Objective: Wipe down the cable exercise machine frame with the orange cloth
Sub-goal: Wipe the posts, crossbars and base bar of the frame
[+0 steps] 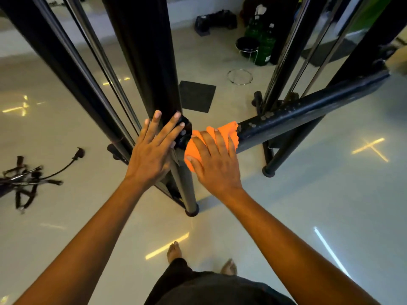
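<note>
The black cable machine frame has a thick upright post (pixel 149 62) in the middle and a horizontal crossbar (pixel 308 111) with chipped paint running off to the right. My right hand (pixel 214 159) presses the orange cloth (pixel 229 130) flat onto the crossbar's left end, close to where it meets the post. Its fingers lie straight over the cloth. My left hand (pixel 153 148) rests flat against the post and its bracket, fingers spread and straight.
Cable handles and straps (pixel 28 179) lie tangled on the floor at left. A dark floor mat (pixel 197 96), a metal ring (pixel 240 77), a black stool (pixel 247 46) and green bottles (pixel 264 45) sit behind the frame. Frame legs (pixel 271 170) stand right of my hands. My bare feet (pixel 174 252) are below.
</note>
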`<move>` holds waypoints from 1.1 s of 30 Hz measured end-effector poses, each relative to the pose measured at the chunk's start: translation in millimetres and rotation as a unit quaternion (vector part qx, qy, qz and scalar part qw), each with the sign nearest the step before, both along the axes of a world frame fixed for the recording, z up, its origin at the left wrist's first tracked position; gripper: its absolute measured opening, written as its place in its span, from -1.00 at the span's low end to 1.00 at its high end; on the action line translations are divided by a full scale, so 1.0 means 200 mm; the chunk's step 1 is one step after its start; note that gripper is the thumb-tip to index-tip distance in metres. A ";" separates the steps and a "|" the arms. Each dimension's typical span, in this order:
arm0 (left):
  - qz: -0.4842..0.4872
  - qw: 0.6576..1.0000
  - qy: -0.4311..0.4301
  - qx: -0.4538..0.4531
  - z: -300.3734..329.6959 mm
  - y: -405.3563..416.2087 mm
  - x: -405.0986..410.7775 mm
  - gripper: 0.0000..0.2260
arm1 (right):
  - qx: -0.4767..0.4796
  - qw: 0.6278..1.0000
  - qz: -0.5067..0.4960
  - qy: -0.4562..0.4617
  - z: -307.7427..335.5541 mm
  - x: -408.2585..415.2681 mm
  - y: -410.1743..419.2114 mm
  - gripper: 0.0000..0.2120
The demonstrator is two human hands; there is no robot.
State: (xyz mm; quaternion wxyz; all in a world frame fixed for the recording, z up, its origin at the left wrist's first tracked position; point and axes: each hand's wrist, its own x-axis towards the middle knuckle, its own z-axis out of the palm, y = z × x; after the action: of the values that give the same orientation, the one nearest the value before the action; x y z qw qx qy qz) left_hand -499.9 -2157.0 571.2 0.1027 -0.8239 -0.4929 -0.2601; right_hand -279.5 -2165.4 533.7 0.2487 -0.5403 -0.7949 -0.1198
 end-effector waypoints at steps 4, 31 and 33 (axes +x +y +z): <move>0.005 1.000 -0.009 0.004 0.00 0.00 0.01 -0.39 | 0.000 0.998 0.025 0.052 -0.03 0.12 0.00 -0.34; -0.090 0.992 -0.085 -0.015 -0.06 0.08 -0.06 -0.46 | -0.013 0.995 -0.069 0.067 -0.07 0.07 -0.03 -0.38; -0.091 0.992 -0.085 -0.012 -0.06 0.08 -0.06 -0.47 | 0.004 0.983 -0.128 0.133 -0.08 -0.14 -0.04 -0.42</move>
State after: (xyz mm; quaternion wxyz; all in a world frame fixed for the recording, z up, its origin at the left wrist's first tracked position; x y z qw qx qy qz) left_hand -512.7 -2140.4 559.1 0.0262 -0.8413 -0.4264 -0.3313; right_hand -307.0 -2174.0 516.8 0.3370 -0.6478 -0.6784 -0.0815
